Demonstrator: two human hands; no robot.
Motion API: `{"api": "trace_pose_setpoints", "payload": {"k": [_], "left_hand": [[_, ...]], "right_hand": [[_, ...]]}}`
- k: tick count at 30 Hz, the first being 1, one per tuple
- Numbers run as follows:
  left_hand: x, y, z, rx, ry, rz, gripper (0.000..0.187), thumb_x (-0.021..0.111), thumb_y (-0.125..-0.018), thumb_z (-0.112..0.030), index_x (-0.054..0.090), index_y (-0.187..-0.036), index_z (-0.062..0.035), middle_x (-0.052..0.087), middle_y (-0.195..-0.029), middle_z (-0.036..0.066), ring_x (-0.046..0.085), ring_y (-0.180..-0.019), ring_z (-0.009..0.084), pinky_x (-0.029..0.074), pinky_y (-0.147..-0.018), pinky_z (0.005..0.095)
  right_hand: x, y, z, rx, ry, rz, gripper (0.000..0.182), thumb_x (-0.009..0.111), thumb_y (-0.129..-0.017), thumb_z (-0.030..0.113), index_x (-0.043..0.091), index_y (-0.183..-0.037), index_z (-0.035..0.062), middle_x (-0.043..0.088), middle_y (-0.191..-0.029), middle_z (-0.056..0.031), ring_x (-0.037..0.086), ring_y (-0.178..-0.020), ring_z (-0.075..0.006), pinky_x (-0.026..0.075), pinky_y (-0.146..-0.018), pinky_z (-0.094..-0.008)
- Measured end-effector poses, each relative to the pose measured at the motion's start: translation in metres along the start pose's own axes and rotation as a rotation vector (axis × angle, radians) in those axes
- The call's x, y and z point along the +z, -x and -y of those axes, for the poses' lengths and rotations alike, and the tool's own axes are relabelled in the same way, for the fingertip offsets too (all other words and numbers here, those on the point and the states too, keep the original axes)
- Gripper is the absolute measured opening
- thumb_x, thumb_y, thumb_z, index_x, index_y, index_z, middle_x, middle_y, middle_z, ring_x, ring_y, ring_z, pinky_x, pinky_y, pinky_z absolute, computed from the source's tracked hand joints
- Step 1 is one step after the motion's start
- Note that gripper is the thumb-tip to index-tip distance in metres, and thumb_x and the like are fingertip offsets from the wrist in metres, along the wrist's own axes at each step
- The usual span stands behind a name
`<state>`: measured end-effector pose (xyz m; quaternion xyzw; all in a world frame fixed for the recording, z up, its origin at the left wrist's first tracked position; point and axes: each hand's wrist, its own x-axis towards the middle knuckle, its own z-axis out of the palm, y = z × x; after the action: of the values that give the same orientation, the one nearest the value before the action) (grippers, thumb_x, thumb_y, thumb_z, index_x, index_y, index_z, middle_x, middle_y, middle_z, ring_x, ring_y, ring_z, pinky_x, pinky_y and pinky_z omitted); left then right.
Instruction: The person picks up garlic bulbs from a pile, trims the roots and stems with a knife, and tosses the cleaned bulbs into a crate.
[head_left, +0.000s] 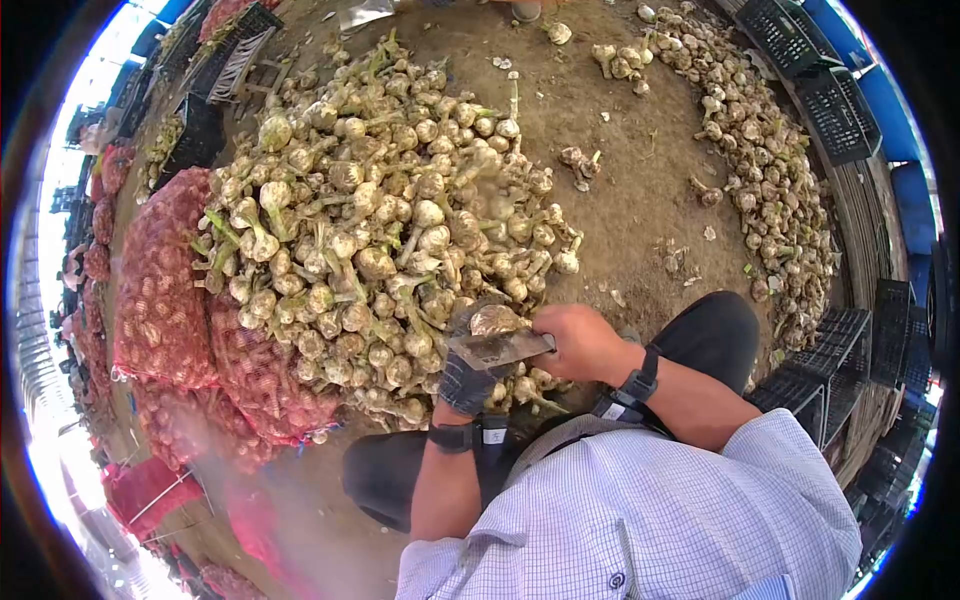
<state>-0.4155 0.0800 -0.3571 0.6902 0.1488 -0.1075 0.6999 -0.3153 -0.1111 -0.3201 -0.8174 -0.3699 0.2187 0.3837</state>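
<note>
My left hand [468, 372], in a dark glove, is closed around a garlic bulb [495, 320] in front of my lap. My bare right hand [575, 342] grips the handle end of a broad metal blade [500, 350]. The blade lies across the near side of the bulb, over my gloved fingers, and hides part of them. Just beyond both hands rises a large heap of garlic bulbs [375, 220] with stems.
Red mesh sacks [165, 280] filled with garlic stand at the left. A second band of bulbs [770, 190] runs down the right side, beside black crates [838, 115]. Loose bulbs [580, 165] lie on the dirt floor [640, 220]. My bent knees flank my hands.
</note>
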Motion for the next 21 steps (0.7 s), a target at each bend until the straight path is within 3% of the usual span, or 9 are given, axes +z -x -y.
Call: {"api": "trace_pose_setpoints", "payload": {"k": [5, 8, 10, 12, 14, 17, 21], "left_hand": [[0.002, -0.002, 0.015, 0.102, -0.190, 0.027, 0.040, 0.072, -0.080, -0.017, 0.059, -0.116, -0.0044, 0.069, -0.105, 0.009, 0.065, -0.094, 0.0197, 0.051, -0.086, 0.0328], [0.000, 0.004, -0.011, -0.091, 0.038, 0.049, 0.044, 0.072, -0.080, -0.019, 0.058, -0.119, -0.0061, 0.068, -0.107, 0.008, 0.065, -0.097, 0.0209, 0.050, -0.089, 0.0336], [0.004, 0.003, -0.024, -0.029, -0.049, 0.036, 0.045, 0.072, -0.079, -0.018, 0.057, -0.120, -0.0057, 0.066, -0.112, 0.008, 0.063, -0.101, 0.0203, 0.049, -0.090, 0.0336], [0.008, 0.001, -0.015, -0.038, 0.131, -0.008, 0.046, 0.073, -0.079, -0.018, 0.057, -0.120, -0.0061, 0.066, -0.113, 0.008, 0.062, -0.102, 0.0205, 0.049, -0.090, 0.0343], [0.003, 0.003, 0.017, 0.031, -0.086, 0.032, 0.047, 0.073, -0.079, -0.018, 0.056, -0.120, -0.0064, 0.066, -0.111, 0.008, 0.063, -0.100, 0.0210, 0.049, -0.090, 0.0344], [-0.001, -0.004, 0.053, 0.113, -0.161, 0.025, 0.048, 0.074, -0.078, -0.018, 0.055, -0.120, -0.0065, 0.066, -0.109, 0.008, 0.063, -0.098, 0.0213, 0.050, -0.088, 0.0345], [0.001, 0.003, 0.033, 0.021, -0.082, 0.011, 0.047, 0.075, -0.077, -0.018, 0.055, -0.118, -0.0049, 0.065, -0.108, 0.009, 0.063, -0.096, 0.0207, 0.051, -0.085, 0.0349]], "right_hand": [[-0.003, -0.001, -0.003, 0.004, -0.001, 0.004, 0.025, 0.073, -0.060, 0.018, 0.055, -0.070, 0.0028, 0.055, -0.073, -0.0147, 0.056, -0.073, -0.0381, 0.045, -0.062, -0.0458], [-0.008, 0.000, 0.001, 0.021, 0.001, 0.029, 0.026, 0.073, -0.059, 0.018, 0.056, -0.071, 0.0028, 0.056, -0.074, -0.0149, 0.056, -0.074, -0.0386, 0.045, -0.063, -0.0464], [-0.009, 0.001, 0.001, 0.027, 0.002, 0.037, 0.027, 0.074, -0.059, 0.018, 0.056, -0.072, 0.0028, 0.056, -0.075, -0.0149, 0.057, -0.074, -0.0387, 0.045, -0.063, -0.0467], [-0.011, -0.002, 0.000, 0.022, 0.014, 0.028, 0.027, 0.074, -0.059, 0.019, 0.057, -0.072, 0.0027, 0.056, -0.075, -0.0148, 0.057, -0.075, -0.0388, 0.045, -0.064, -0.0469], [-0.009, 0.000, 0.003, 0.025, 0.023, 0.013, 0.027, 0.075, -0.060, 0.019, 0.057, -0.072, 0.0027, 0.056, -0.075, -0.0148, 0.057, -0.075, -0.0388, 0.045, -0.064, -0.0469], [-0.011, 0.000, 0.002, 0.001, 0.012, 0.021, 0.027, 0.075, -0.060, 0.019, 0.057, -0.073, 0.0029, 0.056, -0.075, -0.0147, 0.057, -0.076, -0.0384, 0.045, -0.063, -0.0466], [-0.006, 0.000, 0.000, 0.005, 0.035, 0.037, 0.026, 0.074, -0.062, 0.021, 0.057, -0.072, 0.0036, 0.057, -0.076, -0.0143, 0.058, -0.077, -0.0375, 0.046, -0.065, -0.0466]]}}
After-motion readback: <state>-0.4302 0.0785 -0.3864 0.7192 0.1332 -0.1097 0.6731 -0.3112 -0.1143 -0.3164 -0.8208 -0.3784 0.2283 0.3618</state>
